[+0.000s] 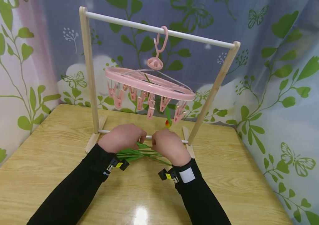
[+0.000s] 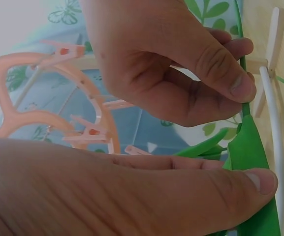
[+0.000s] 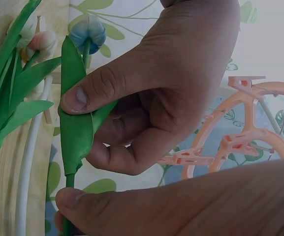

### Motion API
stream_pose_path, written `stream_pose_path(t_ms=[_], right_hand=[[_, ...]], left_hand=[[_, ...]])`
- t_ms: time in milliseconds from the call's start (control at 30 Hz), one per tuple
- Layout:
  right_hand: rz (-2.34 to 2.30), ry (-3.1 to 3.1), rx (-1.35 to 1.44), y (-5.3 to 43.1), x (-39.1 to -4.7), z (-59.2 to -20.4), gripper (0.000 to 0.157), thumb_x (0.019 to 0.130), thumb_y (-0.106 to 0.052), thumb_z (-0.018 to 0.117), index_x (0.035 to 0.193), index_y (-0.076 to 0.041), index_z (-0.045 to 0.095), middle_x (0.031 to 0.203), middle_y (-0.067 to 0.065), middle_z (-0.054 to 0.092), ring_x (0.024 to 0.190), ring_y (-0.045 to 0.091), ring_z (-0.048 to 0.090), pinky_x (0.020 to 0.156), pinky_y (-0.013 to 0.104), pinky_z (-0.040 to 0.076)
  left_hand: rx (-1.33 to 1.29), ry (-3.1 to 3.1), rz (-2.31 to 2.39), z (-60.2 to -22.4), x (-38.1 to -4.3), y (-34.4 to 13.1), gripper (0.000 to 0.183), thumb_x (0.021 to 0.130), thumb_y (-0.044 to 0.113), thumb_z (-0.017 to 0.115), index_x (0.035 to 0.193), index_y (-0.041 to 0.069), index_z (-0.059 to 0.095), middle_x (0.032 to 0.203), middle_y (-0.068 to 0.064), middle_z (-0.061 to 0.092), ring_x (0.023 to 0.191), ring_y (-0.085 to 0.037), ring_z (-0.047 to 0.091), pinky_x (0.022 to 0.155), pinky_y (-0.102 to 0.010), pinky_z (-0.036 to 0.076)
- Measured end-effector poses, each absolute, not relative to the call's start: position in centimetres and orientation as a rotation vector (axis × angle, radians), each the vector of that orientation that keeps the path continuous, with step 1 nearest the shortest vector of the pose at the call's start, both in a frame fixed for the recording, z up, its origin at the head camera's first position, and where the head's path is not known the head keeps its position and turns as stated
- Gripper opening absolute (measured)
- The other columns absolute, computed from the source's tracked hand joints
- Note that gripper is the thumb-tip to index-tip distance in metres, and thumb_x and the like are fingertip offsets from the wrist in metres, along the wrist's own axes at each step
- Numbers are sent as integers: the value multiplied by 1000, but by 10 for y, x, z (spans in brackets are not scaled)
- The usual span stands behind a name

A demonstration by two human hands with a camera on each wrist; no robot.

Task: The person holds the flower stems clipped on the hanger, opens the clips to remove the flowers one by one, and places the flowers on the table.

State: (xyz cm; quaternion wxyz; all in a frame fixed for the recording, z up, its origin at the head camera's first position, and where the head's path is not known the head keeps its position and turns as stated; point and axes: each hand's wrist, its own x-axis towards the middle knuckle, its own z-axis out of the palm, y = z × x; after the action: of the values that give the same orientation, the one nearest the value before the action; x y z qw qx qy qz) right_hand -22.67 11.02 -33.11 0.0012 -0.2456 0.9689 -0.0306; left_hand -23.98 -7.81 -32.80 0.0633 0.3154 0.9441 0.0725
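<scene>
My left hand [image 1: 124, 137] pinches the green leaf of an artificial tulip [image 3: 75, 137] between thumb and fingers. Beyond that hand, in the right wrist view, the tulip's blue flower head [image 3: 87, 35] shows. With thumb and fingertips my right hand [image 1: 169, 145] grips the same tulip's thin stem, just past the base of the leaf. Both hands hold the tulip level, above the table [image 1: 148, 187]. More artificial tulips [image 3: 6, 103], with pale and pinkish heads, lie in a bunch beneath; in the head view the hands partly cover their green stems [image 1: 137, 153].
A wooden stand [image 1: 92, 78] with a white top bar [image 1: 125, 22] spans the back. From it hangs a pink round clip hanger [image 1: 148, 86] with several clothespins [image 1: 151, 111]. An orange-red tulip [image 1: 168, 123] hangs head down there. Leaf-patterned curtains [image 1: 302, 109] surround the table.
</scene>
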Motion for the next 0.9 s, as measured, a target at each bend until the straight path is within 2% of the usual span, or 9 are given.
stream_pose_path(t_ms=[167, 533, 900], right_hand=[[-88, 3036, -764, 109, -230, -334, 26, 90, -25, 76, 67, -20, 63, 60, -5, 54, 54, 10, 50, 52, 26, 39], [-121, 3021, -790, 110, -233, -341, 24, 91, -22, 74, 69, -16, 66, 57, -5, 49, 52, 10, 44, 54, 27, 35], [-99, 2999, -787, 108, -237, -345, 22, 90, -23, 75, 71, -15, 69, 58, -5, 52, 52, 10, 46, 55, 26, 38]], left_hand=[[958, 2871, 208, -332, -242, -78, 19, 82, 14, 82, 89, 22, 65, 86, 8, 64, 74, -10, 57, 64, -29, 48], [949, 2845, 281, -337, -244, -79, 20, 83, 9, 80, 88, 20, 65, 84, 8, 61, 72, -12, 55, 64, -30, 45], [958, 2871, 253, -344, -247, -78, 20, 81, 10, 83, 87, 20, 66, 84, 8, 63, 73, -12, 56, 63, -31, 47]])
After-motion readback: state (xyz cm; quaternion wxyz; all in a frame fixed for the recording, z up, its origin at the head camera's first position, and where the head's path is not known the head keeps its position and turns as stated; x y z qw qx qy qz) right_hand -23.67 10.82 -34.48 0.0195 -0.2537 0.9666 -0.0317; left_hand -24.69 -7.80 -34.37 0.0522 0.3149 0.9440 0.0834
